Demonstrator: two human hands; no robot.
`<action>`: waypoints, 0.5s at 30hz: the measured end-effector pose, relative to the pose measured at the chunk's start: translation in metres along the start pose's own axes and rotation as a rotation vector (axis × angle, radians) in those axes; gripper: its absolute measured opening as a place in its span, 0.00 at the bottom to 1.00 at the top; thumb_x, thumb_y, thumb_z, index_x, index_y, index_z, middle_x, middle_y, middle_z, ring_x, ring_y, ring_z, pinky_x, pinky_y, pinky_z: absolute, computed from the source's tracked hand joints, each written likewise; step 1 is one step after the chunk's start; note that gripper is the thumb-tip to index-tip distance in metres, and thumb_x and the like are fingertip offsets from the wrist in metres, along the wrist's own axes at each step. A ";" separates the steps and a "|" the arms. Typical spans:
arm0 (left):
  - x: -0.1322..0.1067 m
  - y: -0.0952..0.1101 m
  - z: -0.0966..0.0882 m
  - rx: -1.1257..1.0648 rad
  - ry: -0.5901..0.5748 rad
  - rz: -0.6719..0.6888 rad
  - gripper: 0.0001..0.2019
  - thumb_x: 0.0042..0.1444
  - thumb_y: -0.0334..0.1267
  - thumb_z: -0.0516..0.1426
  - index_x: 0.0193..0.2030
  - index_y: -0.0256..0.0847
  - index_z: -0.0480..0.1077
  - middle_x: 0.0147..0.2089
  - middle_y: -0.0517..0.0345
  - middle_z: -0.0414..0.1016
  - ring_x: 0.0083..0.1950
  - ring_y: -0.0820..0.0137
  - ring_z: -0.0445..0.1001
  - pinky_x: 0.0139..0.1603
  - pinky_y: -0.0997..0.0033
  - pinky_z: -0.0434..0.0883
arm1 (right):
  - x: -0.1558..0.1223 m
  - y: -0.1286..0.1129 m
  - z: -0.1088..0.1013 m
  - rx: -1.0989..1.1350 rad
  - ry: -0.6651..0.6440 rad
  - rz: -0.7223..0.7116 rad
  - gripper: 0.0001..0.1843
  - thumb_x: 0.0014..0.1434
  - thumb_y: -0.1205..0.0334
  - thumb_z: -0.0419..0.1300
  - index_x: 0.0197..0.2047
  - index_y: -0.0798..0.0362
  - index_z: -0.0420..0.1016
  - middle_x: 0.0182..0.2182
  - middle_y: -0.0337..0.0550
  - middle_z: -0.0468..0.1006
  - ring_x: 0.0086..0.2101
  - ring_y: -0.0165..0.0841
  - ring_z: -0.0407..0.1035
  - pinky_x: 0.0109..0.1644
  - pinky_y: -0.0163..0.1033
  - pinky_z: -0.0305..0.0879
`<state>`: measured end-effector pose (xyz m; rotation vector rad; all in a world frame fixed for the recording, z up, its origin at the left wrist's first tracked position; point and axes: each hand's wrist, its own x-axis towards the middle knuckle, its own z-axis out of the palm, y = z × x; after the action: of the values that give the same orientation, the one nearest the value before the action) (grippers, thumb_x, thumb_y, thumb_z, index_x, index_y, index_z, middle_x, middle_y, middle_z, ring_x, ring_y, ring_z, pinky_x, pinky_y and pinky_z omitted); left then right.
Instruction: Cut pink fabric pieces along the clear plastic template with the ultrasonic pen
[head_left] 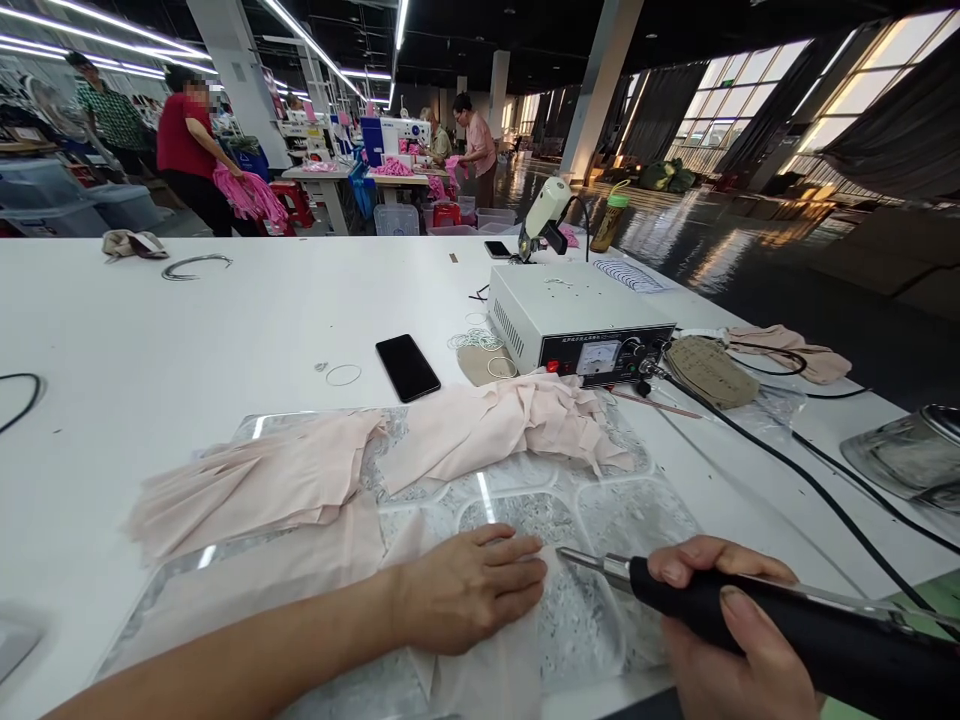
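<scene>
My left hand [474,588] lies flat on a pale pink piece of fabric [510,660], palm down, with its fingers stretched out. My right hand [739,625] is wrapped round the black handle of a handheld ultrasonic cutter [682,595]. The metal tip of the cutter points left and sits at the fabric's edge, just beyond my left fingertips; whether it touches the cloth I cannot tell. Under the cloth is a clear sheet [637,520] with curved template outlines. Two piles of pale pink cut pieces, a left pile [262,480] and a right pile [502,425], lie across its far side.
A control box [592,310] with a dial stands behind the piles, and its black cable [795,480] runs to the cutter. Around it are a phone [407,367], pale rings [480,340], and a glass jar [907,455] at right. Several people work beyond the table [300,300].
</scene>
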<state>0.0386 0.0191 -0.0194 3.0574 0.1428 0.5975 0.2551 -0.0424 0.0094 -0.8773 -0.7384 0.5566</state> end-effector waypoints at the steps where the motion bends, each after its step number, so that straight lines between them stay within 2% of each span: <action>1: 0.000 0.000 0.000 -0.004 0.004 0.003 0.16 0.69 0.29 0.44 0.52 0.28 0.71 0.55 0.45 0.73 0.63 0.59 0.65 0.62 0.59 0.62 | -0.001 -0.002 -0.001 0.006 0.007 0.008 0.05 0.46 0.64 0.60 0.29 0.53 0.68 0.24 0.38 0.69 0.23 0.31 0.65 0.24 0.40 0.67; 8: 0.001 0.000 -0.001 -0.009 -0.002 -0.001 0.14 0.68 0.29 0.47 0.52 0.28 0.71 0.55 0.47 0.73 0.62 0.59 0.65 0.63 0.60 0.61 | -0.007 -0.007 -0.009 0.000 -0.006 0.032 0.06 0.47 0.63 0.62 0.30 0.53 0.69 0.24 0.38 0.69 0.22 0.30 0.65 0.24 0.40 0.68; 15: 0.002 0.000 -0.002 0.018 -0.013 0.000 0.15 0.69 0.29 0.46 0.51 0.29 0.72 0.55 0.49 0.74 0.62 0.60 0.65 0.63 0.61 0.61 | -0.008 -0.007 -0.008 -0.009 -0.016 0.039 0.05 0.48 0.63 0.61 0.30 0.53 0.68 0.24 0.38 0.69 0.22 0.30 0.65 0.25 0.40 0.68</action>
<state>0.0399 0.0191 -0.0163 3.0775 0.1489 0.5797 0.2571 -0.0552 0.0091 -0.8977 -0.7401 0.5962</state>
